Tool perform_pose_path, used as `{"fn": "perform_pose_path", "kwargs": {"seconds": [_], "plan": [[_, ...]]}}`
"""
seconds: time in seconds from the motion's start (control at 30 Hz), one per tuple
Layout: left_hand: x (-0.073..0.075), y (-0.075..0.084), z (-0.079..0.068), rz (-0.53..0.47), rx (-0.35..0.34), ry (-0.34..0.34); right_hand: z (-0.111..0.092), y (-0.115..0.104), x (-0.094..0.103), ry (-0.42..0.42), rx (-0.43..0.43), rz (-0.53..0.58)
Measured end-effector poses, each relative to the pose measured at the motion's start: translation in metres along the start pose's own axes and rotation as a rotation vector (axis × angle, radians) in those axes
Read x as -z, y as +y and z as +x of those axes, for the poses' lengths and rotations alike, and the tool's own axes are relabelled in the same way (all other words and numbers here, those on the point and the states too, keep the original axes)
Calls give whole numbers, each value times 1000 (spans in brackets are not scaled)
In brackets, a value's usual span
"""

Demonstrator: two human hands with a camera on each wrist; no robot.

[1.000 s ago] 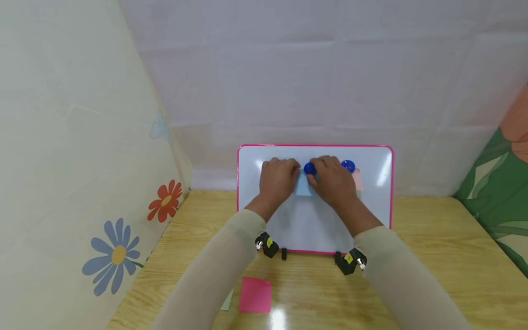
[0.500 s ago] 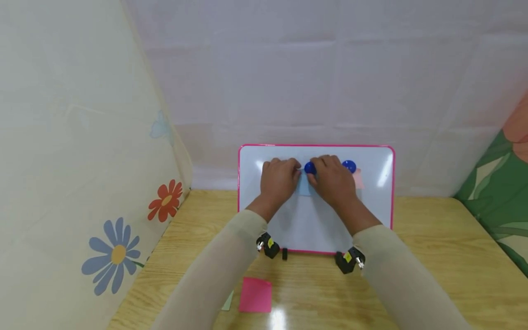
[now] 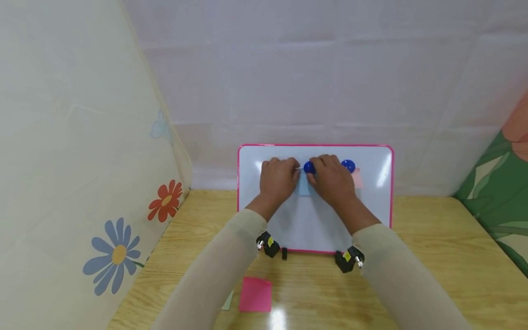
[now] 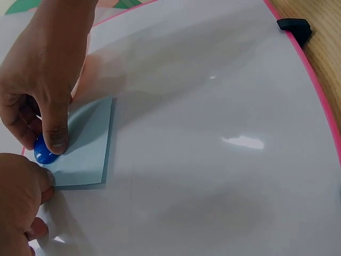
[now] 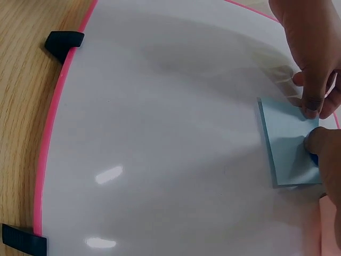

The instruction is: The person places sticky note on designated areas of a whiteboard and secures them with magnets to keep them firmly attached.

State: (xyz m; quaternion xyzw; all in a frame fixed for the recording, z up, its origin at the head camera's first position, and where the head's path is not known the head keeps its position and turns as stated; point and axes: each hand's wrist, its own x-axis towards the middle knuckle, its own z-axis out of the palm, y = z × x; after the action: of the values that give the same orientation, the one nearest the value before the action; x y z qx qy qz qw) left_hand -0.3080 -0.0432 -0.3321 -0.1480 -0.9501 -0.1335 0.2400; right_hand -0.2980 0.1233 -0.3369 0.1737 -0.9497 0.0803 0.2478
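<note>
A light blue sticky note (image 3: 304, 188) lies against the upper part of a small whiteboard (image 3: 309, 224) with a pink rim. My left hand (image 3: 279, 178) pinches the note's upper left corner, as the right wrist view also shows. A round blue magnet (image 4: 43, 153) sits at the note's top edge. With thumb and fingers my right hand (image 3: 333, 179) grips this magnet. Part of the note is hidden behind my right hand in the head view. To the right, a second blue magnet (image 3: 349, 165) sits at the top of a pale pink sticky note (image 3: 358, 178), partly covered by that hand.
The board stands on black feet (image 3: 284, 253) on a wooden table (image 3: 429, 256), before a pale cloth backdrop (image 3: 313, 78). A bright pink sticky note (image 3: 255, 294) lies nearer on the table. Beside it, a pale green note (image 3: 227, 301) is partly under my left sleeve.
</note>
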Motion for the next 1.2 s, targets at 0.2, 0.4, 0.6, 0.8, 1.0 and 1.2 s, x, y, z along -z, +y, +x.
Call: {"fn": "perform_pose_path", "kwargs": {"seconds": [0.2,0.4,0.6,0.8,1.0,1.2], "plan": [[-3,-2,1,3,-5,10,1,-1,-2,-20,-18,4],[-3,-2,-1,-5,0,12,0,0,-3,-28,-15,3],[-3,-3,-2,-8,12,9,-4,-1,0,24,15,-2],[-5,-6,-4,-6,15,20,-9,0,4,50,9,15],[-3,-9,-11,-27,6,51,-14,1,9,82,-27,58],[6,-11,-24,-63,-43,75,-23,0,16,88,-7,63]]}}
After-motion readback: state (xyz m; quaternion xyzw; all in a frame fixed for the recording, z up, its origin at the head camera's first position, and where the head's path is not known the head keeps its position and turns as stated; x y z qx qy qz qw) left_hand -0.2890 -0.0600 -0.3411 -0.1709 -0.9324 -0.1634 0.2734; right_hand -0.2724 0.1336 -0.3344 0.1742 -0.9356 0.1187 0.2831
